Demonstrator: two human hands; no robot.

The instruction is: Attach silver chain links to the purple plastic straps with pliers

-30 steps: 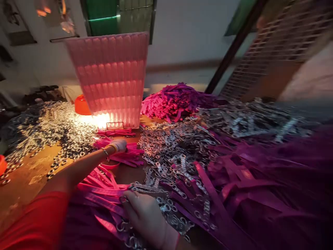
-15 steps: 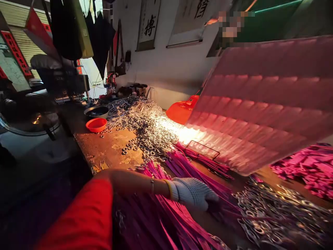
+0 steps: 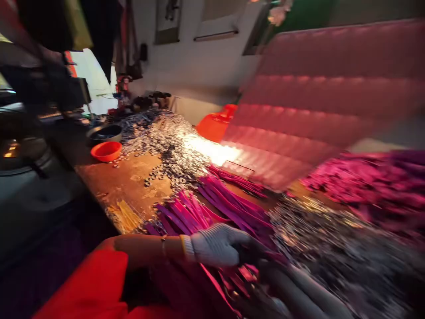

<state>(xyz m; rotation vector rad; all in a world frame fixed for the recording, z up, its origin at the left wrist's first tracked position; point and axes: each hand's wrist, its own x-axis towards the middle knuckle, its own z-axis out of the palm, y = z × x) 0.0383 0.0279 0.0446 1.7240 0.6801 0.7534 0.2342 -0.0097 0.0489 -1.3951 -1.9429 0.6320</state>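
Observation:
My left hand (image 3: 215, 244), in a white knit glove with dark fingertips, reaches across the lower middle of the head view. Its fingers are curled closed, but shadow and blur hide what they hold. My right hand (image 3: 270, 266) meets it from the lower right, dark and smeared by motion, so its fingers are not clear. Beneath both hands spreads a bundle of magenta straps (image 3: 186, 212), several with metal fittings. A second row of purple-pink straps (image 3: 235, 206) lies just beyond. To the right is a blurred heap of metal clasps (image 3: 318, 230).
A large pile of metal rings (image 3: 166, 137) covers the back of the wooden table (image 3: 122, 177). Nearby are an orange bowl (image 3: 106, 151), a dark pan (image 3: 104, 133) and yellow strips (image 3: 126, 215). A slanted quilted panel (image 3: 299, 106) rises behind; pink straps (image 3: 365, 186) are heaped right.
The view has swung right and down, so the table things sit further left. My left hand has drawn back closer, and my right hand now shows beside it.

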